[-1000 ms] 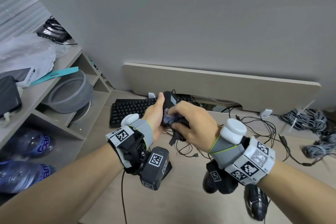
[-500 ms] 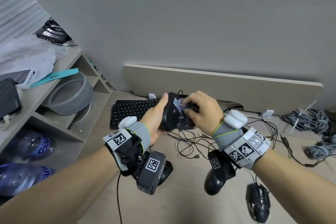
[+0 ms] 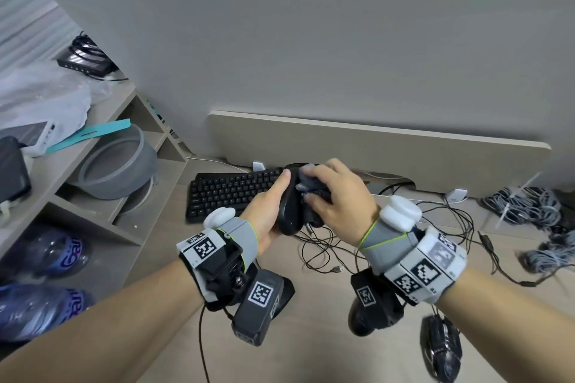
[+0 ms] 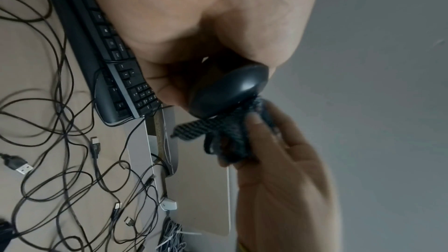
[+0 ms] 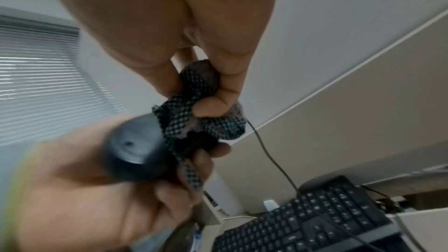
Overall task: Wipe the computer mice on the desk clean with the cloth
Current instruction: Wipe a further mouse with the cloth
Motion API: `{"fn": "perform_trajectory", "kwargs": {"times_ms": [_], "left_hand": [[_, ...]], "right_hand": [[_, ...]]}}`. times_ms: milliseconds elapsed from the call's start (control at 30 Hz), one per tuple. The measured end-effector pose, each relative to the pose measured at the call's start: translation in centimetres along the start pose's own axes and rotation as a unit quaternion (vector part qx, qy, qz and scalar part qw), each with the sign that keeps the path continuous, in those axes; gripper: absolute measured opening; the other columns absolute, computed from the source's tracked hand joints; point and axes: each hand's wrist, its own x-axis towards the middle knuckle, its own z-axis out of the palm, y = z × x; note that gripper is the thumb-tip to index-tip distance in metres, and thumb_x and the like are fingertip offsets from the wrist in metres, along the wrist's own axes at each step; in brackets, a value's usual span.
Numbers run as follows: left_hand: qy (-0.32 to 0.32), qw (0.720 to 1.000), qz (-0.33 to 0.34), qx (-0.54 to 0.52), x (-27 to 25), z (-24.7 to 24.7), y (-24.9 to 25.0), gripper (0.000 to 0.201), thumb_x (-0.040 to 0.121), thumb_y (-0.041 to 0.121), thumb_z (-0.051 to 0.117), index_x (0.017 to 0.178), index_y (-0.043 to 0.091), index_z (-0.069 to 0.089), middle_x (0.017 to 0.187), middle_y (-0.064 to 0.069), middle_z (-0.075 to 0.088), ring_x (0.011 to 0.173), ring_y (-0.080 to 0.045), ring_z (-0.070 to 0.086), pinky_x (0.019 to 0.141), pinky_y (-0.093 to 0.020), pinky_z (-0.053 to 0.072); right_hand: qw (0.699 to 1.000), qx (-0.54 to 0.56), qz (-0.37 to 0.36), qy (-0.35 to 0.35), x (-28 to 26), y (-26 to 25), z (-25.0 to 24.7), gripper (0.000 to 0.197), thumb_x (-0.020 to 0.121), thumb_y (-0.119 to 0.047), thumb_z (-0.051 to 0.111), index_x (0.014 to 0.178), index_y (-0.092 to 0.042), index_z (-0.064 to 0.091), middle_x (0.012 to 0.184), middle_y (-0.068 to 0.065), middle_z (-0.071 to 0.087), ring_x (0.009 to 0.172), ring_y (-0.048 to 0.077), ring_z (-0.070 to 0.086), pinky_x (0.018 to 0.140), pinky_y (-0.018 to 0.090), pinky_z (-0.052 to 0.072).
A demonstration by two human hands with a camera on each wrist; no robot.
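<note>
You are wiping a mouse held up off the desk

Your left hand [image 3: 267, 211] wraps round the hard, smooth black mouse [image 3: 287, 211] (hold its sides, it may slip); at 3 o'clock, your right hand [image 3: 339, 196] squeezes the soft cloth [image 3: 308, 186] against it.

Soft, even indoor light fills all three views, with faint shadows on the counter [image 3: 311, 351]. The head view bows straight edges near its borders (a wide lens). Motion blur smears the left hand [image 5: 80, 185] in the right wrist view and the right hand [image 4: 286, 189] in the left wrist view.
</note>
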Motion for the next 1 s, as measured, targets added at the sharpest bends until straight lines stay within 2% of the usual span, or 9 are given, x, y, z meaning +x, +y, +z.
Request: {"fn": "perform_trajectory", "kwargs": {"times_ms": [67,200,367,500,600,700,833,933,1000], "left_hand": [[-0.004,1.0,0.003,-0.006,0.2,0.2,-0.3,0.058,0.076,0.059,0.069,0.115,0.016,0.069,0.113,-0.01,0.073,0.108,-0.025,0.069,0.103,-0.048,0.048],[-0.003,1.0,0.004,0.012,-0.1,0.2,0.1,0.047,0.089,0.053,0.06,0.114,0.014,0.068,0.106,-0.01,0.075,0.101,-0.025,0.071,0.096,-0.042,0.054],[-0.009,1.0,-0.013,-0.027,0.0,0.5,0.1,0.048,0.09,0.054,0.057,0.118,0.018,0.068,0.117,-0.012,0.071,0.109,-0.028,0.068,0.102,-0.048,0.049],[-0.017,0.997,-0.007,-0.076,0.1,0.3,0.8,0.049,0.094,0.053,0.05,0.12,0.014,0.065,0.115,-0.014,0.071,0.103,-0.029,0.069,0.089,-0.043,0.055],[-0.024,0.994,-0.01,-0.102,0.4,-0.6,1.3,0.048,0.096,0.051,0.049,0.109,0.01,0.068,0.099,-0.014,0.074,0.082,-0.026,0.071,0.071,-0.036,0.059],[-0.054,0.993,-0.018,-0.102,0.7,-0.9,0.9,0.044,0.096,0.05,0.046,0.103,0.012,0.068,0.098,-0.014,0.071,0.083,-0.027,0.069,0.079,-0.038,0.057],[-0.047,0.995,-0.016,-0.087,0.7,-1.1,0.6,0.044,0.095,0.052,0.048,0.104,0.013,0.067,0.09,-0.013,0.068,0.062,-0.026,0.063,0.048,-0.025,0.043],[-0.034,0.995,-0.013,-0.092,1.1,-1.5,0.6,0.042,0.094,0.052,0.051,0.1,0.014,0.069,0.086,-0.01,0.07,0.065,-0.025,0.063,0.048,-0.025,0.045],[-0.034,0.996,-0.014,-0.086,1.2,-1.3,0.3,0.043,0.094,0.053,0.049,0.1,0.014,0.069,0.086,-0.01,0.07,0.065,-0.026,0.062,0.047,-0.024,0.041]], "right_hand": [[0.999,0.019,-0.025,-0.011,0.7,-0.3,-0.3,0.037,0.075,-0.013,0.06,0.111,-0.014,0.064,0.098,0.008,0.057,0.091,0.019,0.056,0.081,0.019,0.038],[0.998,-0.007,0.05,0.025,1.4,1.8,-0.4,0.039,0.077,-0.003,0.062,0.115,-0.013,0.062,0.099,0.01,0.055,0.094,0.028,0.058,0.078,0.016,0.034],[0.999,0.04,-0.022,0.0,0.2,0.2,0.1,0.038,0.074,-0.011,0.058,0.111,-0.013,0.063,0.096,0.008,0.057,0.09,0.017,0.055,0.082,0.02,0.039],[0.998,0.018,0.034,0.043,0.8,1.2,0.3,0.037,0.076,-0.004,0.061,0.112,-0.013,0.062,0.099,0.011,0.056,0.095,0.026,0.057,0.081,0.02,0.037],[0.999,0.04,-0.033,0.003,-1.6,-1.0,1.2,0.038,0.073,-0.006,0.06,0.111,-0.013,0.06,0.1,0.007,0.054,0.094,0.016,0.053,0.082,0.019,0.039],[0.998,0.045,-0.03,0.012,-0.7,-0.8,1.0,0.036,0.074,-0.006,0.061,0.109,-0.013,0.062,0.099,0.007,0.057,0.095,0.015,0.054,0.082,0.014,0.037],[0.995,0.018,0.075,0.067,-0.4,0.8,1.1,0.035,0.075,-0.003,0.064,0.109,-0.01,0.059,0.102,0.011,0.057,0.097,0.025,0.055,0.081,0.019,0.036],[0.995,0.055,0.06,0.061,-2.6,-0.6,2.4,0.036,0.075,-0.002,0.064,0.109,-0.01,0.056,0.104,0.007,0.055,0.097,0.015,0.051,0.084,0.007,0.032],[0.993,0.075,0.072,0.062,-2.6,-0.2,2.3,0.035,0.075,-0.003,0.064,0.108,-0.013,0.056,0.104,0.006,0.058,0.099,0.017,0.053,0.088,0.018,0.038]]}}
